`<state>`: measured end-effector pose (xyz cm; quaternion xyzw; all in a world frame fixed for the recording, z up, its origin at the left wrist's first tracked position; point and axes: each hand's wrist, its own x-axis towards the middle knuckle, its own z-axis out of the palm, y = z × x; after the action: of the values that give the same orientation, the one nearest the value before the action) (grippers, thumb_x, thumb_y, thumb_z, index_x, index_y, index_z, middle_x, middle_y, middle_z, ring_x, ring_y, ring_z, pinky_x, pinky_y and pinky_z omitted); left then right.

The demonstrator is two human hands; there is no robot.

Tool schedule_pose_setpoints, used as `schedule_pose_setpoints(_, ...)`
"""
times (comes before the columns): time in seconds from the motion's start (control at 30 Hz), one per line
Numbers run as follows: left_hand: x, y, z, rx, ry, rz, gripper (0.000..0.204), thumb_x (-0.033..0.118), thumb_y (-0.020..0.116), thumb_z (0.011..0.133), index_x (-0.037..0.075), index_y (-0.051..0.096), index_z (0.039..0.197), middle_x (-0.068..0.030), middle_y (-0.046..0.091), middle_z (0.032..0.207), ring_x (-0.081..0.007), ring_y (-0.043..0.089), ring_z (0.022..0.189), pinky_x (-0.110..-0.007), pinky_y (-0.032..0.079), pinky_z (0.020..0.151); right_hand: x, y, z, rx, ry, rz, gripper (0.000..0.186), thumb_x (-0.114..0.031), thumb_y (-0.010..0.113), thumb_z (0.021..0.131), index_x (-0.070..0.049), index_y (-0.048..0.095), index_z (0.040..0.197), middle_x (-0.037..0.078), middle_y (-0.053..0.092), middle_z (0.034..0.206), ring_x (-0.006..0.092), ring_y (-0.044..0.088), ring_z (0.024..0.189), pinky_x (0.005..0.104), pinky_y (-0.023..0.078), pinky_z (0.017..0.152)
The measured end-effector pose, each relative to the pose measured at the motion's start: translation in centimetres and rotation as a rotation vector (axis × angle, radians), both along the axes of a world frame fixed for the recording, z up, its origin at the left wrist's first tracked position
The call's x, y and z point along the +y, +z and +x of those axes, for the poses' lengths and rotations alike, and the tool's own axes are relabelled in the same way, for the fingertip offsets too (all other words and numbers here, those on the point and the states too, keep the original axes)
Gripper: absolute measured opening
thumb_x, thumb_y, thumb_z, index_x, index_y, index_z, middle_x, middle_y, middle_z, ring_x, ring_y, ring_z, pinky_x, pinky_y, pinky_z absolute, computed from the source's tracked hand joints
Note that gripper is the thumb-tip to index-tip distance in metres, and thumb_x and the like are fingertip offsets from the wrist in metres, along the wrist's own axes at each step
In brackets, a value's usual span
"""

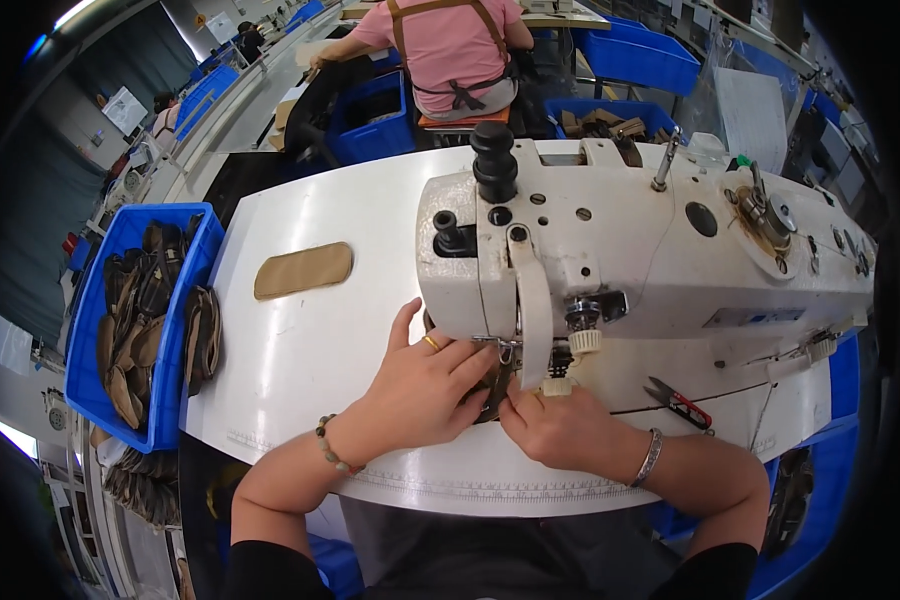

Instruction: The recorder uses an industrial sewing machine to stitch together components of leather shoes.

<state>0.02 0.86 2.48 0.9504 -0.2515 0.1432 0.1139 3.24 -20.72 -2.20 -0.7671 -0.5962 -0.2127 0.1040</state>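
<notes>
A white industrial sewing machine point(650, 250) fills the right half of the white worktable point(280, 360). Under its needle area is a dark brown piece point(492, 398), largely hidden by my hands. My left hand point(420, 390) is on the piece at the left of the needle, index finger raised, other fingers closed against it. My right hand point(550, 425) pinches the piece at the right, beside the presser foot. Small scissors point(680, 405) with red-and-black handles lie right of my right hand. A tan oblong padded piece point(303, 270) lies on the table to the left.
A blue crate point(88, 370) of dark brown pieces stands at the table's left, with a loose stack point(202, 335) beside it. Opposite, a person in a pink top point(445, 45) sits among more blue bins point(635, 50). Another blue bin point(820, 500) is at lower right.
</notes>
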Motion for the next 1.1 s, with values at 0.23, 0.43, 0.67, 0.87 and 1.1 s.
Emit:
schedule_pose_setpoints(0.23, 0.1, 1.0, -3.2, -0.095, -0.088, 0.219, 0.012, 0.020, 0.069, 0.075, 0.014, 0.067, 0.085, 0.0016, 0.052, 0.084, -0.0166, 0.056, 0.103, -0.072, 0.018, 0.112, 0.3, 0.1, 0.0, 0.007, 0.009, -0.019, 0.019, -0.013, 0.062, 0.076, 0.001, 0.069, 0.088, 0.025, 0.071, 0.096, 0.0159, 0.066, 0.058, 0.0272, 0.051, 0.048)
schedule_pose_setpoints(0.43, -0.8, -0.2, -3.1, -0.153, -0.057, 0.198, 0.005, 0.019, 0.064, 0.078, 0.015, 0.062, 0.075, 0.0006, 0.051, 0.084, -0.0167, 0.055, 0.102, -0.075, 0.012, 0.112, 0.1, 0.0, -1.1, -0.005, 0.049, 0.046, 0.022, -0.014, 0.062, 0.074, 0.002, 0.068, 0.088, 0.027, 0.071, 0.098, 0.0150, 0.062, 0.053, 0.0266, 0.050, 0.046)
schedule_pose_setpoints(0.67, -0.3, -0.7, -2.7, -0.063, -0.028, 0.082, 0.015, 0.024, 0.073, 0.071, 0.015, 0.063, 0.075, 0.0024, 0.052, 0.084, -0.0159, 0.055, 0.099, -0.072, 0.017, 0.111, 0.0, -0.3, -1.6, 0.000, 0.098, 0.019, 0.023, -0.014, 0.062, 0.075, 0.003, 0.068, 0.089, 0.027, 0.071, 0.100, 0.0118, 0.060, 0.051, 0.0253, 0.049, 0.046)
schedule_pose_setpoints(0.87, -1.1, -0.4, -3.1, -0.124, 0.111, 0.098, 0.019, 0.026, 0.078, 0.067, 0.015, 0.063, 0.071, 0.0039, 0.053, 0.078, -0.0155, 0.058, 0.093, -0.072, 0.018, 0.111, 0.0, 0.1, -1.6, 0.010, 0.091, 0.013, 0.024, -0.014, 0.061, 0.075, 0.003, 0.068, 0.090, 0.026, 0.071, 0.099, 0.0109, 0.059, 0.050, 0.0248, 0.049, 0.046)
schedule_pose_setpoints(1.1, -0.9, -1.3, -3.8, -0.398, -0.038, 0.193, 0.017, 0.019, 0.073, 0.070, 0.013, 0.073, 0.085, 0.0041, 0.057, 0.075, -0.0142, 0.060, 0.089, -0.072, 0.023, 0.110, 0.1, 0.2, -1.7, -0.009, 0.087, 0.018, 0.021, -0.012, 0.062, 0.074, 0.003, 0.068, 0.087, 0.027, 0.071, 0.098, 0.0114, 0.060, 0.050, 0.0247, 0.049, 0.046)
